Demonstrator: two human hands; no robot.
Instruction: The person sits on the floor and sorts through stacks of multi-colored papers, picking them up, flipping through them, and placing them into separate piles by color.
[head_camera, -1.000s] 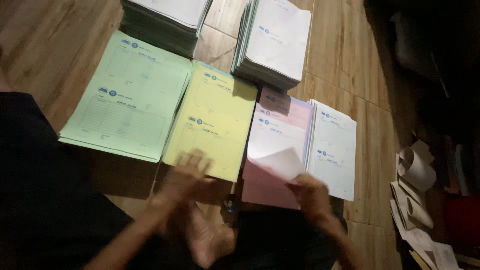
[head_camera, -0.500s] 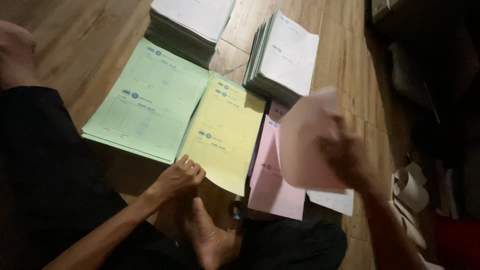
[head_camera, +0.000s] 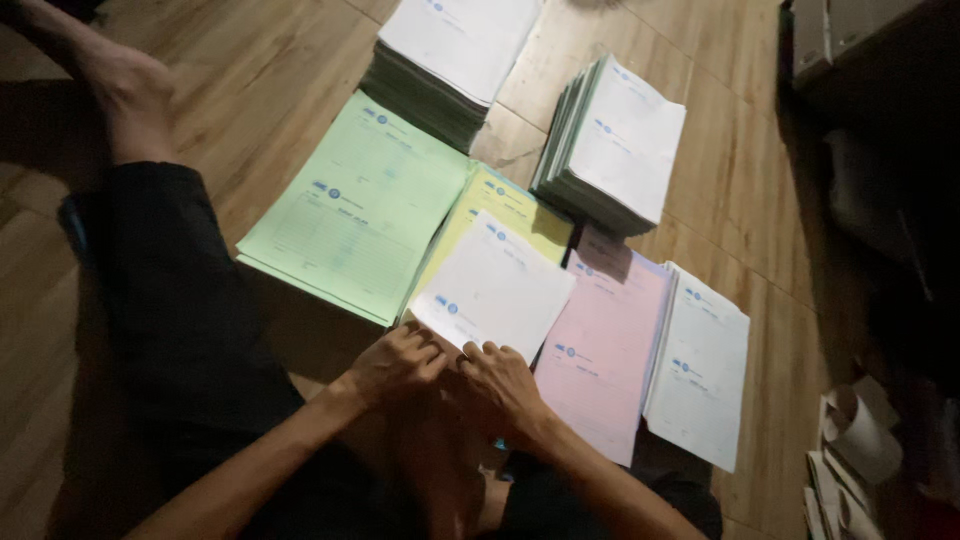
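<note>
A white printed sheet (head_camera: 497, 290) lies on top of the yellow form pile (head_camera: 520, 215). My left hand (head_camera: 395, 362) and my right hand (head_camera: 503, 378) both rest at the sheet's near edge, fingers pinching it. To the left lies the green form pile (head_camera: 350, 215). To the right lie the pink form pile (head_camera: 605, 350) and a white form pile (head_camera: 700, 365). My crossed legs in dark trousers are below the hands.
Two thick stacks of white forms stand farther back, one at top middle (head_camera: 450, 50) and one to its right (head_camera: 615, 145). Rolled and loose papers (head_camera: 850, 440) lie at the lower right. A bare foot (head_camera: 125, 90) rests on the wooden floor (head_camera: 250, 70) at upper left.
My right hand carried a sheet from above the pink pile over to the yellow pile and laid it down. The left hand moved up to meet it at the sheet's near edge.
</note>
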